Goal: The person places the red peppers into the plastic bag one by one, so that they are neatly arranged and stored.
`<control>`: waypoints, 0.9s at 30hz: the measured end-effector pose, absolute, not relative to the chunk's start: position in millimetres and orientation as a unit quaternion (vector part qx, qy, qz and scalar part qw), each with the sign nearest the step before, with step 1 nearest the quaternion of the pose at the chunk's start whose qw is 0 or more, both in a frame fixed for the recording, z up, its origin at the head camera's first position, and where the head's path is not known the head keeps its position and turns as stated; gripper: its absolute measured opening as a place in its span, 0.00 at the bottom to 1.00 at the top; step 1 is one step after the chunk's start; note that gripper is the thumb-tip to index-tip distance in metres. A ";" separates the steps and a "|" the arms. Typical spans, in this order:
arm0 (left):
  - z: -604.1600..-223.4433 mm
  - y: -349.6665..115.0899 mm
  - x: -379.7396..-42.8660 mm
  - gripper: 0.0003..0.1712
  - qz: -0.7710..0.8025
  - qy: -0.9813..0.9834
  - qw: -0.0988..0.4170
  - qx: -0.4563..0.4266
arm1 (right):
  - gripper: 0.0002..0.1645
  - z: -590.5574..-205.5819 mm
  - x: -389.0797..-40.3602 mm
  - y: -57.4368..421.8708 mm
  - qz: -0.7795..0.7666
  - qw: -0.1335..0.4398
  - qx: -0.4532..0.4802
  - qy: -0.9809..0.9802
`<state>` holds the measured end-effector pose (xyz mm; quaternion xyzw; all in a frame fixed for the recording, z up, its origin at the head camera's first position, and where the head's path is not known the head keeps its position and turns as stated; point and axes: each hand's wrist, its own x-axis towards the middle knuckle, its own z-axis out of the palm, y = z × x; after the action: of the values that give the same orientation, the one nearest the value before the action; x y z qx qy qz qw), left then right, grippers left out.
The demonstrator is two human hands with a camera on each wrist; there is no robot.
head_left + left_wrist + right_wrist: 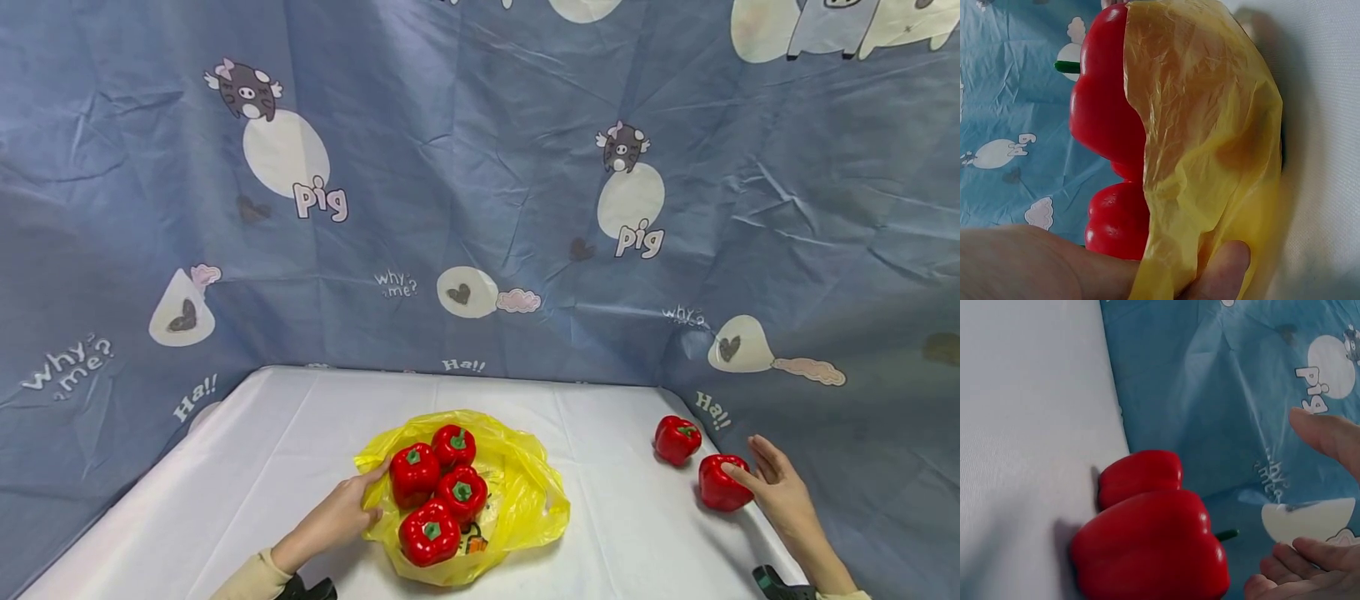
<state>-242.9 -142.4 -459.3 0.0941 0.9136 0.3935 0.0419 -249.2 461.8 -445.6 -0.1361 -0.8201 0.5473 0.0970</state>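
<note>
With our left hand [347,502] we are pinching the left rim of the yellow plastic bag [528,508], film caught between thumb and fingers, and four red peppers [414,477] are sitting inside it, stems mostly up. At the right of the counter [607,500] two more are standing close together beside the printed cloth [862,333]: the near pepper [718,489] and, just beyond and to its left, the far pepper [675,443]. Our right hand [782,496] is hovering at the near one's right side, fingers well spread and holding nothing; the right wrist view is showing a gap to its skin. We seem to be reaching for that pepper, so we are best centring thumb and fingers on opposite sides of its widest part, below the green stem [1227,535], without nudging its neighbour. Meanwhile we are wanting only a light, steady grip on the bag, since its thin film is probably stretching easily under a hard pull.
</note>
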 end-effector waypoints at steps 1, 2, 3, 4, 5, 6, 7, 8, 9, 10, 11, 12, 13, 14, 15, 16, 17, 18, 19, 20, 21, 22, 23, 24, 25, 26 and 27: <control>-459.3 -142.4 -243.1 0.41 0.395 0.913 0.043 0.093 | 0.60 -446.4 -249.6 463.1 0.546 0.097 -0.137 -0.820; -459.2 -142.5 -243.2 0.41 0.395 0.913 0.042 0.094 | 0.60 -447.0 -249.7 464.1 0.547 0.096 -0.139 -0.820; -459.4 -142.4 -243.2 0.41 0.399 0.911 0.044 0.093 | 0.60 -447.9 -250.1 465.3 0.545 0.096 -0.141 -0.821; -459.4 -142.4 -243.4 0.41 0.399 0.911 0.043 0.094 | 0.60 -448.6 -250.3 466.3 0.545 0.096 -0.143 -0.821; -459.6 -142.4 -243.5 0.41 0.400 0.911 0.044 0.094 | 0.60 -449.4 -250.4 467.0 0.546 0.095 -0.149 -0.819; -459.7 -142.4 -243.5 0.41 0.404 0.909 0.046 0.093 | 0.60 -450.3 -250.7 468.0 0.545 0.094 -0.153 -0.819; -459.7 -142.4 -243.9 0.41 0.404 0.909 0.047 0.094 | 0.61 -451.1 -251.1 468.6 0.546 0.093 -0.160 -0.817; -459.7 -142.3 -244.3 0.41 0.404 0.908 0.048 0.095 | 0.61 -452.0 -251.6 469.0 0.546 0.092 -0.168 -0.816; -459.7 -142.2 -244.6 0.41 0.404 0.908 0.049 0.095 | 0.62 -453.0 -252.2 469.6 0.545 0.090 -0.176 -0.814; -459.6 -142.1 -244.7 0.41 0.405 0.908 0.051 0.093 | 0.63 -454.2 -252.9 470.2 0.545 0.087 -0.184 -0.813; -459.4 -142.0 -244.9 0.41 0.404 0.909 0.052 0.092 | 0.64 -455.5 -254.0 471.1 0.544 0.084 -0.190 -0.813; -459.2 -141.8 -244.9 0.41 0.403 0.909 0.054 0.091 | 0.66 -457.1 -255.0 472.1 0.544 0.080 -0.195 -0.812; -459.1 -141.8 -244.8 0.41 0.403 0.909 0.054 0.089 | 0.67 -458.6 -256.0 472.8 0.545 0.077 -0.200 -0.810; -458.9 -141.7 -244.7 0.41 0.402 0.910 0.054 0.088 | 0.68 -460.5 -256.9 474.1 0.544 0.071 -0.203 -0.811; -458.7 -141.6 -244.4 0.41 0.399 0.911 0.054 0.087 | 0.68 -462.6 -257.8 475.4 0.545 0.067 -0.204 -0.811; -458.5 -141.5 -244.2 0.41 0.400 0.911 0.055 0.086 | 0.69 -464.7 -258.5 476.5 0.545 0.063 -0.206 -0.810; -458.3 -141.5 -244.3 0.41 0.397 0.912 0.053 0.086 | 0.69 -466.9 -259.0 477.5 0.545 0.059 -0.207 -0.810; -458.2 -141.5 -244.1 0.41 0.398 0.912 0.054 0.085 | 0.69 -469.1 -259.4 478.2 0.546 0.056 -0.210 -0.809; -458.0 -141.5 -244.3 0.41 0.394 0.914 0.052 0.086 | 0.69 -471.3 -259.8 478.8 0.546 0.054 -0.212 -0.808; -457.8 -141.6 -244.5 0.41 0.391 0.915 0.050 0.088 | 0.70 -473.2 -260.1 478.9 0.548 0.053 -0.216 -0.807; -458.0 -141.7 -244.4 0.41 0.390 0.915 0.050 0.088 | 0.70 -474.9 -260.4 478.8 0.550 0.053 -0.219 -0.804; -458.1 -141.8 -244.4 0.41 0.389 0.916 0.050 0.088 | 0.71 -476.7 -260.8 478.8 0.550 0.051 -0.222 -0.804; -458.2 -141.9 -244.5 0.41 0.388 0.916 0.049 0.089 | 0.71 -478.5 -261.0 479.0 0.553 0.048 -0.220 -0.802; -458.2 -142.0 -244.5 0.41 0.385 0.917 0.047 0.091 | 0.71 -479.7 -261.2 478.8 0.558 0.046 -0.219 -0.799; -458.3 -142.0 -244.5 0.41 0.386 0.917 0.045 0.092 | 0.72 -481.0 -261.3 478.9 0.558 0.043 -0.217 -0.800; -458.7 -142.0 -244.3 0.41 0.390 0.915 0.047 0.091 | 0.72 -482.2 -261.4 479.0 0.557 0.038 -0.215 -0.801; -459.0 -142.1 -244.0 0.41 0.391 0.915 0.046 0.090 | 0.73 -483.3 -261.5 479.1 0.553 0.032 -0.212 -0.805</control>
<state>-244.0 -142.1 -459.0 0.0904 0.9149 0.3906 0.0464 -261.5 479.1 -483.3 -0.2125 -0.8049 0.5531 0.0319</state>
